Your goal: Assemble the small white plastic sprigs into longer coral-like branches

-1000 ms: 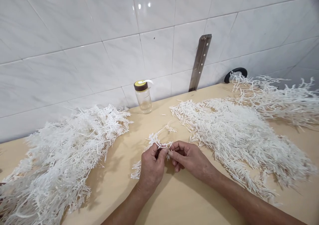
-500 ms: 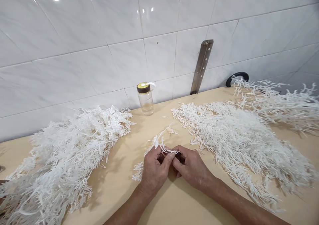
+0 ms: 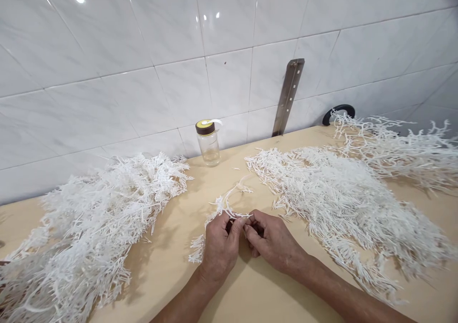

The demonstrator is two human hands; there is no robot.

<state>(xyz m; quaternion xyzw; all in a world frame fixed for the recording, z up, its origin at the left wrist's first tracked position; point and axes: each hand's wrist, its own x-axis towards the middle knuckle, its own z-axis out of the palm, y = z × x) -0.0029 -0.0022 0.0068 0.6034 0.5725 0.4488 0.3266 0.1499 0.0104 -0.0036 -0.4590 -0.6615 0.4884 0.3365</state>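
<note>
My left hand [image 3: 220, 246] is closed, thumb and fingers pinching a thin, white, branched plastic-looking piece [image 3: 233, 214]. The tips of my right hand [image 3: 277, 242] meet the same piece at its right end, with the fingers curled and pressed together. Both hands touch or nearly touch at the fingertips. Behind and partly under my left hand lies a small heap of short white bits [image 3: 196, 247], mostly covered by the hand. Just beyond the fingers, a few loose white twigs [image 3: 245, 188] rest on the tabletop.
A large pile of white branched pieces [image 3: 107, 218] lies left, and a pile of straighter white sticks [image 3: 332, 189] lies right. Bigger branched frames [image 3: 404, 146] stand behind it. Near the tiled wall are a clear bottle [image 3: 209, 146], a metal strip [image 3: 288, 98] and a black ring-shaped object [image 3: 339, 109].
The branched piece has shifted slightly left and lower in the fingers. Both hands remain together in nearly the same place. A dark shape at the left edge has mostly left view.
</note>
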